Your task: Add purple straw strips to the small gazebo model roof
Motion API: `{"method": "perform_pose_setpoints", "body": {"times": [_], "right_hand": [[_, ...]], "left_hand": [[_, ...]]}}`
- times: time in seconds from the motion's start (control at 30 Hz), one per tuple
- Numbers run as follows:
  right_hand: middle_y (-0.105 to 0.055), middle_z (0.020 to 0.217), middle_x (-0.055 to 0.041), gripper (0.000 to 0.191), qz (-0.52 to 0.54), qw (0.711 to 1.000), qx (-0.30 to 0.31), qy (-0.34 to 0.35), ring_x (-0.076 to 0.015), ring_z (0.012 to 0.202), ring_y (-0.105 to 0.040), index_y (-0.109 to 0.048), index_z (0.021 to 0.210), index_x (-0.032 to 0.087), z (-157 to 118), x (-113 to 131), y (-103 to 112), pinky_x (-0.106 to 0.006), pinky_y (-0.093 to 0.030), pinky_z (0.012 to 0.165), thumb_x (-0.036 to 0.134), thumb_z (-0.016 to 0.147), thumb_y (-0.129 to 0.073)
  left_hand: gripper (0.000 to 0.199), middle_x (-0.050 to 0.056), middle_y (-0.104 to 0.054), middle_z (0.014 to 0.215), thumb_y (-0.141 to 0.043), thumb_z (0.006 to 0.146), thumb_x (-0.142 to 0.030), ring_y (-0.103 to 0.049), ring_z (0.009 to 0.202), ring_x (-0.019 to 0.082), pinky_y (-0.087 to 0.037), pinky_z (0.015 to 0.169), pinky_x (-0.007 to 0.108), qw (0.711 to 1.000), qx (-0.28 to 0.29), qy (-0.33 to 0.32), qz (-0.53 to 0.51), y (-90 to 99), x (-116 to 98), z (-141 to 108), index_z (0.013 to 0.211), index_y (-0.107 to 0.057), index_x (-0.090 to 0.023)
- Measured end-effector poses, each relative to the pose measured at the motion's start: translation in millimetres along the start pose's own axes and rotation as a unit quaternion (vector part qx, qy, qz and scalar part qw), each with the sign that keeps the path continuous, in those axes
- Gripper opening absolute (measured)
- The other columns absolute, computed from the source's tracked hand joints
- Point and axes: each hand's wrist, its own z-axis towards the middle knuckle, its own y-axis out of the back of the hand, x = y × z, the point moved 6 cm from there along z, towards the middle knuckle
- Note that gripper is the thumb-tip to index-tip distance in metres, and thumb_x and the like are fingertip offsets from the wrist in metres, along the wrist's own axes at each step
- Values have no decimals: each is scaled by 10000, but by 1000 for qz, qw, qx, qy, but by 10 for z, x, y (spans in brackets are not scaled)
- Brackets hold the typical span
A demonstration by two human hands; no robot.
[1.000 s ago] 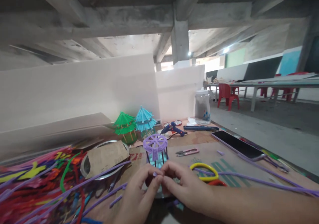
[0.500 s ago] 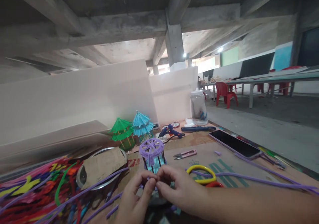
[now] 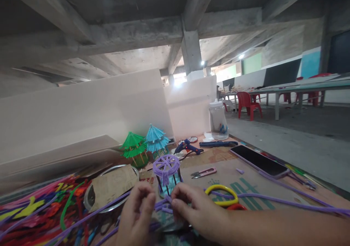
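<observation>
My right hand point(image 3: 197, 206) is closed in a pinch around a piece of purple pipe cleaner point(image 3: 164, 204), low in front of me. To its left, my left hand point(image 3: 138, 211) has curled fingers, the thumb close to them; whatever is between them is hidden. Just beyond both hands stands a small purple pipe-cleaner model point(image 3: 166, 165), with a spoked round top on dark posts and pale blue inside. Yellow-handled scissors point(image 3: 222, 195) lie beside my right wrist. Small pink thread snips point(image 3: 204, 172) rest farther back on the cardboard.
Green point(image 3: 133, 145) and blue point(image 3: 156, 138) tiered-roof models stand behind. A blue glue gun point(image 3: 188, 146), a utility knife point(image 3: 218, 143), a phone point(image 3: 258, 161) and a plastic bottle point(image 3: 218, 121) line the far side. Colourful pipe cleaners point(image 3: 35, 213) and a round metal tray point(image 3: 109, 168) lie left.
My left hand has come away from my right and moved left, uncovering purple pieces between them. My right hand has stayed nearly in place.
</observation>
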Motion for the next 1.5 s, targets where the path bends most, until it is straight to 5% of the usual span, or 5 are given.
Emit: {"method": "perform_pose_setpoints", "body": {"times": [0.13,0.4,0.67,0.87,1.5], "right_hand": [[-562,606,35,271,71,997,-34,9,-103,528,-481,-458,833,205,47,-73,68,-226,-363,525,464,894,-505],[-574,594,47,448,114,989,-90,-4,-91,498,-499,-454,804,207,114,-108,198,-226,-371,515,649,838,-519],[-574,604,48,405,83,992,-92,-19,-90,523,-514,-492,805,198,73,-18,221,-236,-410,545,596,833,-558],[-586,607,42,333,62,992,-112,-21,-97,534,-525,-509,801,198,49,35,262,-239,-425,547,521,851,-577],[-590,574,51,240,49,991,-116,-48,-85,490,-522,-522,799,192,94,-37,283,-219,-410,511,414,872,-579]], "left_hand": [[308,-21,-439,680,-435,943,-479,-433,632,151,-402,594,244,997,-74,1,-20,174,117,154,780,-485,-222],[252,66,-613,1039,-457,897,-366,-557,1015,233,-423,929,369,996,20,66,63,-70,534,235,1063,-543,-198],[235,86,-633,1024,-445,912,-317,-587,974,241,-443,880,374,979,136,43,145,-220,538,194,1046,-575,-175],[255,47,-589,833,-411,948,-363,-550,811,202,-430,741,318,960,179,-14,213,-289,442,204,823,-541,-184],[253,76,-643,879,-409,966,-311,-592,848,217,-450,784,334,938,210,-44,273,-329,325,192,848,-584,-172]]}}
